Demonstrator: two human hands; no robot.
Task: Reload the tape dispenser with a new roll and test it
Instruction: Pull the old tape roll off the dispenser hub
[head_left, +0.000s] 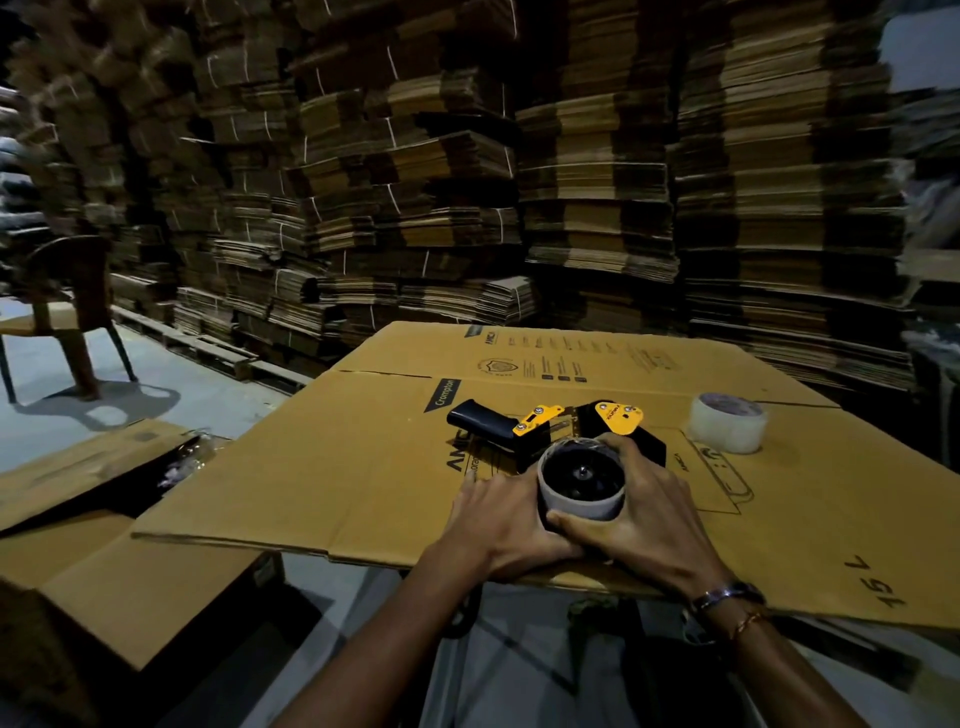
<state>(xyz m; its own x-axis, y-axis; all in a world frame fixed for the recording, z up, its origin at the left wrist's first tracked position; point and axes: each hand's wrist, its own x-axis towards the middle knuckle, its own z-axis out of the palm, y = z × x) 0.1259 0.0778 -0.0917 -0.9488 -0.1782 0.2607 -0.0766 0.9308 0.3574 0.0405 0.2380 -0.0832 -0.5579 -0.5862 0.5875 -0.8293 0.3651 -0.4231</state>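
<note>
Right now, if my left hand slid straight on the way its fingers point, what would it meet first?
Probably the tape dispenser's black handle. The left hand points up and away across the flattened cardboard, beside the core it grips. Depth is unclear, so it might pass just left of the handle.

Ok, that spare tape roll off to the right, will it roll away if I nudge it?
Probably not. The spare roll lies flat on its side on the cardboard sheet, so a nudge should slide it rather than roll it. It looks hollow, so likely light. Its glossy clear wrap may be slippery, and the sheet could flex.
</note>
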